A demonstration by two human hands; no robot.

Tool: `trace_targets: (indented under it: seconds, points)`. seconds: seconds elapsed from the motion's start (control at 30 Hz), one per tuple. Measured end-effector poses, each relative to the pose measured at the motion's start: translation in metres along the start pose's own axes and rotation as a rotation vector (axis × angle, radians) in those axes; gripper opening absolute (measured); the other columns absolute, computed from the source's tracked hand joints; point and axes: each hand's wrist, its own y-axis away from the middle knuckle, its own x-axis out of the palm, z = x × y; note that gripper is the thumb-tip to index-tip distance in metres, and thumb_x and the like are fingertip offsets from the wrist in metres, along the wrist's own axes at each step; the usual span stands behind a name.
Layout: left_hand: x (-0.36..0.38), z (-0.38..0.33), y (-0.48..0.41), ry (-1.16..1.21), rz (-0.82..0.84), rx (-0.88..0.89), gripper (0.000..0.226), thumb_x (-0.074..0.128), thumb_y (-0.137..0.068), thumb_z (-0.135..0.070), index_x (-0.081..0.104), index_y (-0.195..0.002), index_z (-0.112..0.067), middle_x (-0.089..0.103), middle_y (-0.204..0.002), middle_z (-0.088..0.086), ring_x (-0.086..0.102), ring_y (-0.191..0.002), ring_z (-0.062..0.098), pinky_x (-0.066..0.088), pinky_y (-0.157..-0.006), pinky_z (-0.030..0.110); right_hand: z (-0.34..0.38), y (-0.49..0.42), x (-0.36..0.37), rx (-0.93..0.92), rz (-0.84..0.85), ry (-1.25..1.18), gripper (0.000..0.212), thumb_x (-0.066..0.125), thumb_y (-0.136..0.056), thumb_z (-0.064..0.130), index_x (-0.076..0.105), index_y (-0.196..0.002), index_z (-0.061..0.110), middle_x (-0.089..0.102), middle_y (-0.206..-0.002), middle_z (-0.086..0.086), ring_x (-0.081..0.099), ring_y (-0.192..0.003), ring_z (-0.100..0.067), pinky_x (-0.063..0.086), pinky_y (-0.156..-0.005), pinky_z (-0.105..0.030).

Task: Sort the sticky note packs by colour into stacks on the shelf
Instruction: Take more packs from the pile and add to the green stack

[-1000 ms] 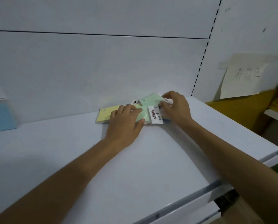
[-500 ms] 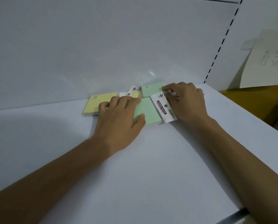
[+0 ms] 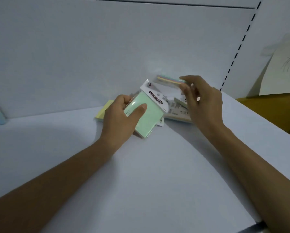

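— What have we got, going from the left?

— A yellow pack (image 3: 103,111) lying flat on the shelf (image 3: 141,182), far side by the wall. Then our left hand (image 3: 120,118), fingers closed around a green pack (image 3: 149,118) tilted up off the shelf.

— And the right?

— Our right hand (image 3: 203,101) pinches a multicoloured pack (image 3: 170,79) by its edge, above more packs (image 3: 176,113).

— How will they handle?

— Light and stiff, we'd judge, but the glossy wrap looks slippery; we'd grip across the edges.

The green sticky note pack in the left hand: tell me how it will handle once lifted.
The green pack probably stays stiff: it keeps flat while tilted in the left hand. Its glossy wrapper likely makes it slippery. It seems light, held by fingertips alone.
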Motion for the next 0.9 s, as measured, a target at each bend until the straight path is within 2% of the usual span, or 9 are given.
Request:
trace_targets:
  seconds: [0.1, 0.23, 0.3, 0.37, 0.47, 0.53, 0.67, 0.83, 0.9]
  points:
    - [0.000, -0.002, 0.001, 0.074, -0.046, -0.034, 0.022, 0.069, -0.081, -0.033, 0.054, -0.093, -0.022, 0.061, -0.082, -0.013, 0.060, -0.072, -0.001, 0.053, -0.062, 0.026, 0.012, 0.005, 0.002, -0.062, -0.080, -0.116, 0.013, 0.046, -0.097, 0.026, 0.050, -0.108, 0.020, 0.061, -0.071, 0.002, 0.057, -0.064, -0.027, 0.046, -0.059, -0.038]
    - [-0.001, -0.008, 0.007, 0.156, -0.035, -0.020, 0.018, 0.066, -0.085, -0.024, 0.051, -0.090, -0.033, 0.063, -0.083, -0.012, 0.063, -0.070, 0.003, 0.051, -0.044, 0.020, 0.013, 0.016, 0.009, -0.093, 0.169, -0.151, 0.021, 0.051, -0.087, 0.007, 0.054, -0.105, 0.018, 0.061, -0.091, 0.008, 0.061, -0.082, -0.022, 0.050, -0.073, -0.045]
    - [-0.003, -0.009, 0.009, 0.148, -0.024, 0.027, 0.028, 0.060, -0.089, -0.018, 0.049, -0.102, -0.040, 0.065, -0.088, -0.016, 0.065, -0.075, 0.001, 0.051, -0.048, 0.017, 0.012, 0.019, 0.013, 0.001, 0.247, -0.195, 0.024, 0.054, -0.084, 0.010, 0.054, -0.106, 0.022, 0.060, -0.098, 0.011, 0.057, -0.087, -0.009, 0.048, -0.078, -0.037]
    - [-0.004, -0.010, 0.011, 0.132, 0.022, 0.105, 0.051, 0.054, -0.092, -0.012, 0.039, -0.118, -0.054, 0.065, -0.107, -0.014, 0.064, -0.090, -0.002, 0.055, -0.061, 0.018, 0.010, 0.019, 0.016, 0.028, 0.223, -0.188, 0.027, 0.055, -0.082, 0.013, 0.057, -0.106, 0.026, 0.054, -0.100, 0.010, 0.050, -0.083, 0.001, 0.043, -0.073, -0.026]
    - [-0.003, -0.014, 0.017, 0.014, 0.083, 0.273, 0.056, 0.050, -0.094, -0.016, 0.032, -0.125, -0.059, 0.052, -0.129, -0.020, 0.055, -0.109, -0.007, 0.055, -0.077, 0.020, 0.004, 0.016, 0.016, 0.044, 0.193, -0.168, 0.029, 0.058, -0.084, 0.009, 0.061, -0.105, 0.028, 0.051, -0.075, 0.009, 0.049, -0.067, -0.003, 0.036, -0.058, -0.022]
    - [-0.003, -0.013, 0.019, -0.028, 0.100, 0.315, 0.047, 0.051, -0.092, -0.026, 0.038, -0.124, -0.057, 0.052, -0.125, -0.024, 0.052, -0.108, -0.014, 0.055, -0.074, 0.017, 0.001, 0.016, 0.016, 0.095, 0.223, -0.154, 0.030, 0.057, -0.086, 0.008, 0.059, -0.105, 0.031, 0.054, -0.060, 0.004, 0.050, -0.058, -0.011, 0.037, -0.052, -0.029]
    - [-0.002, -0.008, 0.018, -0.031, 0.058, 0.302, 0.038, 0.050, -0.087, -0.029, 0.048, -0.120, -0.048, 0.061, -0.119, -0.017, 0.061, -0.101, 0.000, 0.057, -0.069, 0.029, 0.002, 0.014, 0.014, 0.154, 0.260, -0.149, 0.027, 0.056, -0.088, 0.011, 0.056, -0.110, 0.028, 0.060, -0.062, 0.001, 0.058, -0.061, -0.019, 0.047, -0.054, -0.039]
    - [-0.006, -0.015, 0.024, -0.101, 0.003, 0.268, 0.035, 0.055, -0.091, -0.017, 0.050, -0.121, -0.034, 0.066, -0.106, -0.008, 0.063, -0.092, 0.010, 0.055, -0.068, 0.033, 0.029, 0.015, 0.011, 0.362, 0.269, -0.369, 0.019, 0.050, -0.092, 0.011, 0.056, -0.104, 0.025, 0.067, -0.066, -0.008, 0.057, -0.061, -0.015, 0.038, -0.047, -0.015]
    - [-0.014, -0.015, 0.030, -0.105, -0.020, 0.222, 0.036, 0.057, -0.089, -0.015, 0.050, -0.116, -0.037, 0.066, -0.102, -0.008, 0.065, -0.092, 0.014, 0.055, -0.070, 0.036, 0.045, 0.015, 0.008, 0.432, 0.298, -0.487, 0.021, 0.048, -0.092, 0.009, 0.058, -0.105, 0.022, 0.070, -0.067, -0.006, 0.061, -0.059, -0.013, 0.043, -0.047, -0.017]
